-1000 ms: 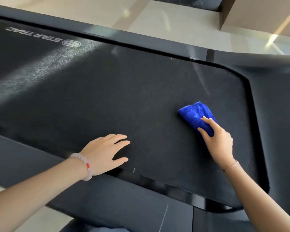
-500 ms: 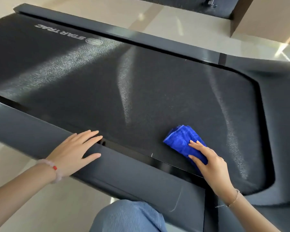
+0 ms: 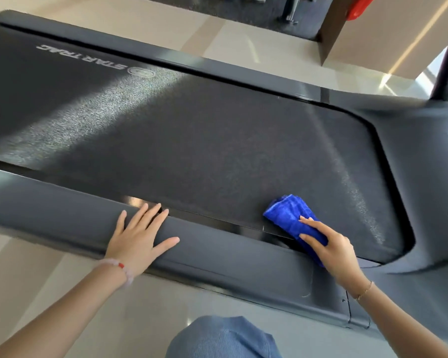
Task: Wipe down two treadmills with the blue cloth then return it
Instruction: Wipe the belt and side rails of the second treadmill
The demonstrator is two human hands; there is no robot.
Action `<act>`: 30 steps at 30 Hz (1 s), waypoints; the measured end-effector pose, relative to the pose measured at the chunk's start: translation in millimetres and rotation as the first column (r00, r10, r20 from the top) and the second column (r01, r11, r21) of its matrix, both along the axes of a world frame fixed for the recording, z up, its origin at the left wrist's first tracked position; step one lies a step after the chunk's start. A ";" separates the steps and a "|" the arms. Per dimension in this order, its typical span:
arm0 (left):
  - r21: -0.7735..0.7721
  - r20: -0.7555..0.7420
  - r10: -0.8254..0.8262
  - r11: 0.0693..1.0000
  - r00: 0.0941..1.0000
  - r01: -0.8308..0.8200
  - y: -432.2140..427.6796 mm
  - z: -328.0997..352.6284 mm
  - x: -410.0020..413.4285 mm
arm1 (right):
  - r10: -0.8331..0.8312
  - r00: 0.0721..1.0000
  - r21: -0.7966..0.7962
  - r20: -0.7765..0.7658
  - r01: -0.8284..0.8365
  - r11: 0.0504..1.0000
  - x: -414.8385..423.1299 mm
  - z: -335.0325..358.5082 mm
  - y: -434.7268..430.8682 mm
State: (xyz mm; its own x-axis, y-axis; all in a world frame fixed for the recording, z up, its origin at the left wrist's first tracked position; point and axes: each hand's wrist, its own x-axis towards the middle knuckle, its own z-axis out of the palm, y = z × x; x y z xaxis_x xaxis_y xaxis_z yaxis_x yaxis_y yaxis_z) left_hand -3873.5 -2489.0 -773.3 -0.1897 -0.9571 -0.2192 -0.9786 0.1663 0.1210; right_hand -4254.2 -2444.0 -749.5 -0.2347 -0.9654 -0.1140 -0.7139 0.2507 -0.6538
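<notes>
Blue cloth (image 3: pixel 287 215), soft and light, pressed to the treadmill belt (image 3: pixel 217 151) by outstretched fingers of the right hand (image 3: pixel 330 250); probably best gripped across its fold.

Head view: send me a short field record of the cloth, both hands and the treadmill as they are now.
cloth: blue cloth, folded, on the near edge of the treadmill belt, overlapping the glossy strip beside it
right hand: right hand presses on the cloth, fingers fairly straight
left hand: left hand rests flat on the near side rail, fingers spread
belt marking: STAR TRAC logo, far left
task state: wiping under way, cloth not yet returned
</notes>
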 end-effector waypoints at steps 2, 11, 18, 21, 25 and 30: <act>-0.006 0.020 -0.006 1.000 1.000 0.006 1.0 -2.0 -0.7 | -0.004 1.000 0.009 -0.017 0.004 1.000 5.5 3.0 5.4; 0.025 -0.001 -0.036 0.999 0.999 0.036 1.1 2.7 1.4 | -0.143 0.989 -0.010 0.023 0.143 0.990 34.7 25.1 16.9; 0.100 -0.129 -0.060 0.992 0.990 0.073 -7.1 4.3 9.6 | -0.157 0.981 0.043 -0.115 0.162 0.986 97.2 11.1 50.1; 0.160 -0.289 -0.051 0.982 0.956 0.101 -15.1 10.3 19.7 | -0.152 0.986 0.034 -0.070 0.154 0.987 116.6 13.5 46.3; 0.074 -0.333 -0.126 0.984 0.934 0.159 -9.1 12.3 49.5 | -0.023 0.994 0.052 -0.110 0.029 0.998 158.1 15.4 34.5; -0.088 -0.146 -0.078 0.994 0.986 0.065 6.0 5.1 108.6 | 0.147 0.983 0.037 -0.107 -0.144 0.989 208.7 11.0 18.4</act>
